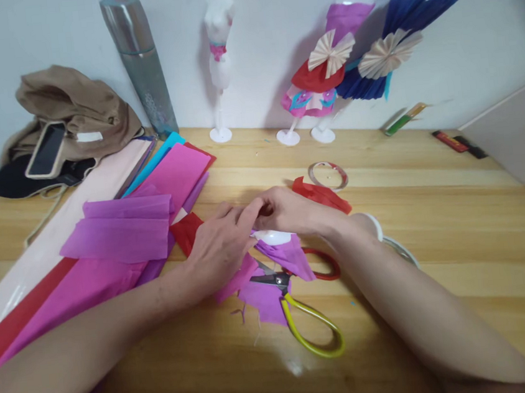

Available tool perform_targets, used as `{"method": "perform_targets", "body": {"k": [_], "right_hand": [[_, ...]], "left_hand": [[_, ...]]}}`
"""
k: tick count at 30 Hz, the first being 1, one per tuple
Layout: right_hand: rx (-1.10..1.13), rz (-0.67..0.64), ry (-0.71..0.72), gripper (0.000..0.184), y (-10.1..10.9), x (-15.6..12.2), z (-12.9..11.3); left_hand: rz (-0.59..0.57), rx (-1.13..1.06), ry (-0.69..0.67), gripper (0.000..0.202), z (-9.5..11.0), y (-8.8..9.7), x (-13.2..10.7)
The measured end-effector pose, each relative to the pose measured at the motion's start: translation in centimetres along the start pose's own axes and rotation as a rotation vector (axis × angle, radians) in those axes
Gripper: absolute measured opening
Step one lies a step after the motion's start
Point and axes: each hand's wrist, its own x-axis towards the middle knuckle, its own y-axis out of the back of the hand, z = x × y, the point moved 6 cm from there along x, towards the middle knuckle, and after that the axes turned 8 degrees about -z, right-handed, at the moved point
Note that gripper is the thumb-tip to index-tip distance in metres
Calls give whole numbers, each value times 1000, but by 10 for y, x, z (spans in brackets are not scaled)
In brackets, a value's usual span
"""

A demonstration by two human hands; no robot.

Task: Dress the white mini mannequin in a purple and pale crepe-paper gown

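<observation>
My left hand (223, 241) and my right hand (287, 209) meet over a small white form (275, 237) wrapped in purple crepe paper (292, 257). Both have their fingers curled in at its top, and the fingertips are mostly hidden. Much of the form is covered by my hands. Just below lie open scissors (281, 280) with one red and one yellow handle, over purple paper scraps (264, 302). A red paper piece (189, 232) shows beside my left hand, and another red piece (321, 196) lies beyond my right wrist.
Pink and purple paper sheets (120, 230) cover the left. Behind stand a metal bottle (140, 65), a bare white dress form (220, 63) and two dressed forms, one red and purple (324, 71), one dark blue (372, 78). Tape rolls (328, 177) lie right; a phone (46, 150) rests on brown cloth (75, 110).
</observation>
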Motion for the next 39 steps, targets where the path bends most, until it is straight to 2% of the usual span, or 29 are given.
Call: {"method": "perform_targets", "body": {"k": [4, 7, 10, 13, 18, 20, 25, 28, 34, 39], "right_hand": [[28, 3, 20, 12, 0, -2, -3], [74, -26, 31, 12, 1, -5, -4], [116, -81, -3, 12, 2, -10, -3], [152, -105, -33, 11, 4, -12, 1], [167, 71, -47, 14, 9, -4, 13], [110, 98, -38, 15, 8, 2, 16], [-13, 8, -29, 16, 0, 8, 18], [-32, -18, -40, 18, 0, 7, 18], [6, 13, -60, 11, 5, 1, 9], [28, -19, -108, 12, 5, -1, 5]], "left_hand": [[19, 79, -26, 52, 3, 0, -2], [45, 168, -102, 52, 10, 2, -5], [70, 251, -196, 51, 19, 4, -9], [51, 337, -231, 47, 25, 4, -10], [55, 450, -271, 42, 30, 1, -11], [85, 470, -281, 40, 30, 1, -11], [166, 466, -291, 18, 31, 2, -12], [168, 477, -292, 8, 31, 2, -12], [163, 502, -299, 5, 32, 2, -14], [156, 461, -302, 9, 31, 1, -13]]}}
